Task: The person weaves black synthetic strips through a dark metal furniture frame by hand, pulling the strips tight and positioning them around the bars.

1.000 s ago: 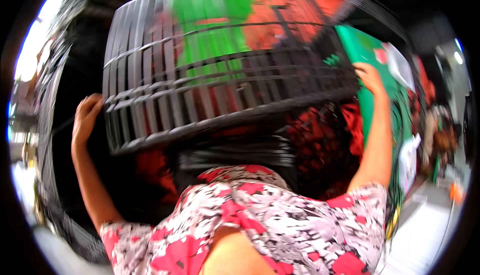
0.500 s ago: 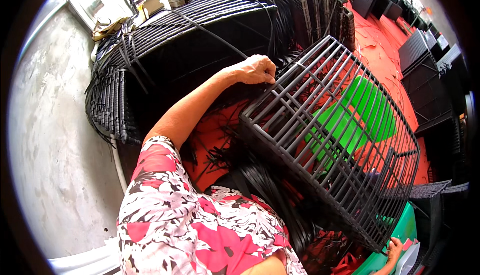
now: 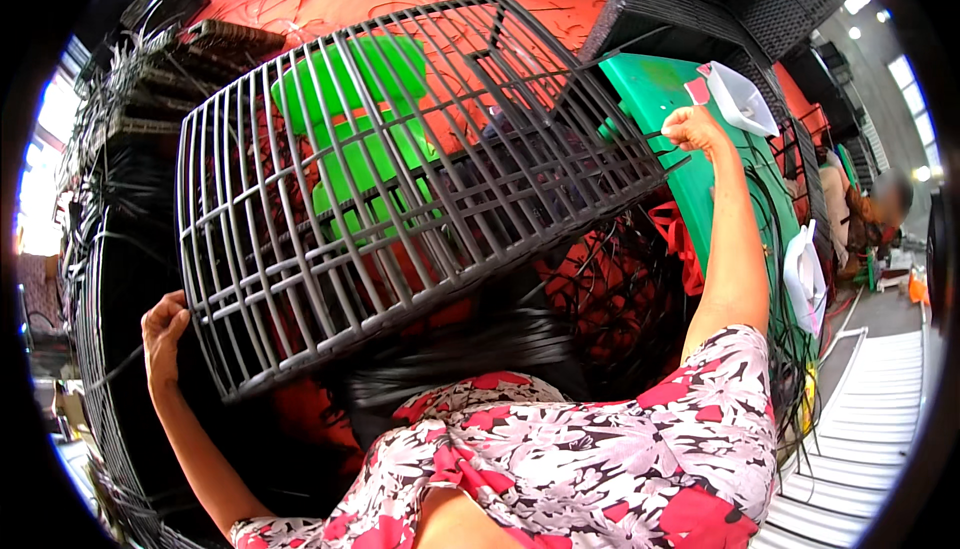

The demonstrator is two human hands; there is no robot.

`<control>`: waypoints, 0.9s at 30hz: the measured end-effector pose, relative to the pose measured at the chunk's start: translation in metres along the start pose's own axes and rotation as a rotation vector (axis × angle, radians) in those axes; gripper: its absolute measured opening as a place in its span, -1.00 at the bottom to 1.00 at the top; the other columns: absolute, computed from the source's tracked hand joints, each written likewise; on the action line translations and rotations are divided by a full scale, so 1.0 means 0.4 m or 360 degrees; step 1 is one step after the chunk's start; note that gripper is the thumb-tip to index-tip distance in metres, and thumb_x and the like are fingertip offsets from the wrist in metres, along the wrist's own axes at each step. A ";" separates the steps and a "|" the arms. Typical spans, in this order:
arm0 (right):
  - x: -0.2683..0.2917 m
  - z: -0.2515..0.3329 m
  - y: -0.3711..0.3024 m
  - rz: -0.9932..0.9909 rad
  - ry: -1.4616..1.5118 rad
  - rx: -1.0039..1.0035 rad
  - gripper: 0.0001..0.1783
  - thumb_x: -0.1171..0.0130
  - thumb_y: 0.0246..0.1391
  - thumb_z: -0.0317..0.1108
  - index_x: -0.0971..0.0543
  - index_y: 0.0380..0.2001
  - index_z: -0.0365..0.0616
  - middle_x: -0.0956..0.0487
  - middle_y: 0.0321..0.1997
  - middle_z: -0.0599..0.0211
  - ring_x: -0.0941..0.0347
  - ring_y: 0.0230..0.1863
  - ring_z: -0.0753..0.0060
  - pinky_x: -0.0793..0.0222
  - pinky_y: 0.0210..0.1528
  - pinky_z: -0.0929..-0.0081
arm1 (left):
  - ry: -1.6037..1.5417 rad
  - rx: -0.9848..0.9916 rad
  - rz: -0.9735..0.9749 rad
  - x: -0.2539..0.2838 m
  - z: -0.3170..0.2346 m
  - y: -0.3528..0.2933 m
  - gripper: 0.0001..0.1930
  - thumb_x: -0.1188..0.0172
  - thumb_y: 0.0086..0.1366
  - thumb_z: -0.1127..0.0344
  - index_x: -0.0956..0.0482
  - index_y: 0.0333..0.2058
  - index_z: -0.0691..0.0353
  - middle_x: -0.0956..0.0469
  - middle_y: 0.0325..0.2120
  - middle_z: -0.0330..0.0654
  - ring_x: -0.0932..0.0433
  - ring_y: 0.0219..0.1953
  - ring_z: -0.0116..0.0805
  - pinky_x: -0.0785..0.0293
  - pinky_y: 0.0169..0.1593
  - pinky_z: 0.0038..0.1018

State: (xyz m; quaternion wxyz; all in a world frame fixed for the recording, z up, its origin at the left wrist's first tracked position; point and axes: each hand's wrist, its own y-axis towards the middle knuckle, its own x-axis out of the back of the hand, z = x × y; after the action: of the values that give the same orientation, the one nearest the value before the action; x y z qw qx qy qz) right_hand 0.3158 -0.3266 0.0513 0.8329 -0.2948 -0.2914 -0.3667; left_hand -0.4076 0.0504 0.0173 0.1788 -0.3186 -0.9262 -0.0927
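Note:
A black woven-cane frame, an open grid of slats, lies tilted across the middle in front of my body. At its left end my left hand is closed, its fingers pinched beside the frame's edge. A thin dark strip runs out from that hand toward the left. Beyond the frame's right end my right hand pinches a thin black strip, whose short length points at the frame. A bundle of shiny black strips rests across my lap, below the frame.
A green plastic chair shows through the slats. At right stands a green table with a white tray and a white container. Woven black panels are stacked at left. Another person is at far right.
The view has swung right, so the frame and green chair now sit further left. My right hand, low at the right edge before, now shows with its whole forearm, pinching a strip.

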 end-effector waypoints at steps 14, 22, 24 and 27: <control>-0.149 0.139 0.104 -0.0434 0.1086 0.0156 -0.84 -0.31 -0.16 -0.50 -0.50 -0.50 -0.20 -0.55 -0.56 0.31 -0.51 -0.59 0.51 -0.47 -0.59 0.63 | -0.0423 0.0178 -0.0460 0.133 0.157 0.105 -0.85 -0.22 0.19 0.32 -0.52 -0.54 0.18 -0.49 -0.58 -0.41 -0.40 -0.49 -0.68 -0.29 -0.33 -0.75; -0.219 0.162 0.192 -0.0657 0.1384 0.0066 -0.80 -0.34 -0.24 -0.58 -0.47 -0.60 -0.22 -0.51 -0.64 0.27 -0.43 -0.71 0.49 -0.27 -0.78 0.68 | -0.0498 0.0275 -0.0615 0.165 0.219 0.199 -0.76 -0.21 0.22 0.26 -0.46 -0.62 0.07 -0.42 -0.67 -0.47 -0.35 -0.60 -0.71 -0.29 -0.45 -0.75; -0.229 0.159 0.199 -0.0732 0.1381 0.0038 -0.80 -0.34 -0.19 -0.54 -0.50 -0.48 -0.19 -0.52 -0.59 0.32 -0.43 -0.67 0.56 -0.32 -0.72 0.72 | -0.0495 0.0330 -0.0740 0.142 0.225 0.211 -0.76 -0.19 0.24 0.24 -0.47 -0.60 0.09 -0.43 -0.67 -0.46 -0.33 -0.63 -0.73 -0.25 -0.50 -0.76; -0.237 0.166 0.177 -0.0836 0.1609 0.0001 -0.77 -0.32 -0.17 -0.56 -0.46 -0.45 -0.19 -0.51 -0.60 0.31 -0.44 -0.67 0.51 -0.32 -0.71 0.70 | -0.0521 0.0244 -0.0609 0.111 0.216 0.195 -0.77 -0.17 0.25 0.23 -0.48 -0.57 0.14 -0.46 -0.65 -0.43 -0.34 -0.62 -0.72 -0.26 -0.51 -0.76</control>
State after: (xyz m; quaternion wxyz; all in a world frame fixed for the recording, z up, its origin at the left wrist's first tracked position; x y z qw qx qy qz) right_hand 0.3003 -0.1988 0.0086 0.7497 0.0000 0.0799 -0.6570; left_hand -0.4151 0.1607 -0.0403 0.0294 -0.1339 -0.9906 -0.0015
